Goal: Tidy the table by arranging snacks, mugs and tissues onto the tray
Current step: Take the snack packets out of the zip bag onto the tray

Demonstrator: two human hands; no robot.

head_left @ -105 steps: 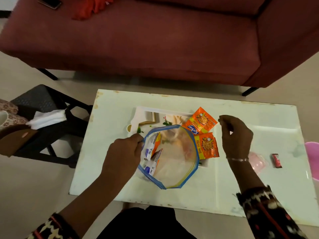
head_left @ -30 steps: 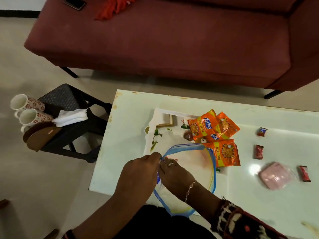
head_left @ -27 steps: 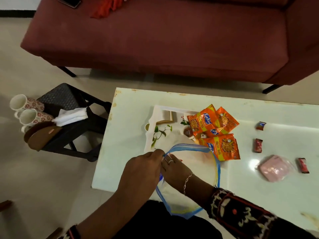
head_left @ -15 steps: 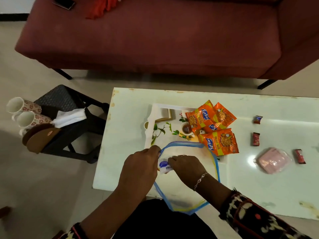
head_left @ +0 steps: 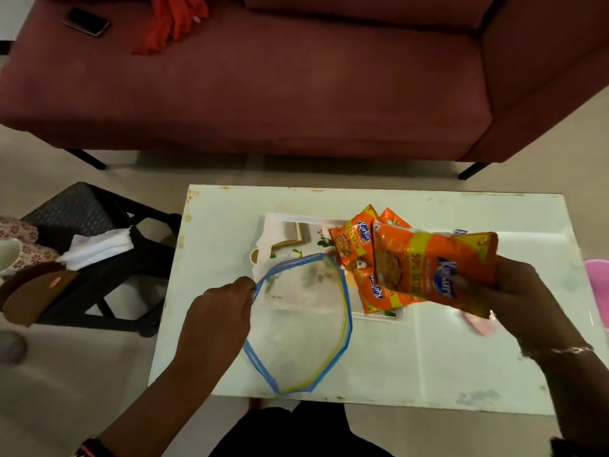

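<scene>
Head view: left hand (head_left: 217, 311), centre-left of the frame, pinches the left rim of a clear zip bag (head_left: 296, 331) with a blue and yellow seal. The bag's mouth is held wide open over the near half of the white bench (head_left: 428, 357), and I can't see anything inside it. Right hand (head_left: 520, 301), at right of the frame, grips one orange snack packet (head_left: 431, 265) by its lower right end. The packet is lifted off the bench and tilted, above and right of the bag mouth. The white floral tray (head_left: 280, 232) sits mid-bench, with the bag's far edge overlapping it. More orange packets (head_left: 351, 242) lie on the tray's right part, partly hidden behind the held one. A pink wrapped item (head_left: 478, 324) on the bench shows just below the right hand, blurred. Tissues (head_left: 99, 247) are off the bench, on a black stool (head_left: 75, 206) at left of the frame. Floral mugs (head_left: 19, 239) are beside them, cut off by the left edge. A pink object (head_left: 598, 291) is at the right edge, mostly out of frame. A maroon sofa (head_left: 296, 77) fills the top of the frame, with a phone (head_left: 85, 22) and an orange cloth (head_left: 171, 18) on its seat at upper left.
</scene>
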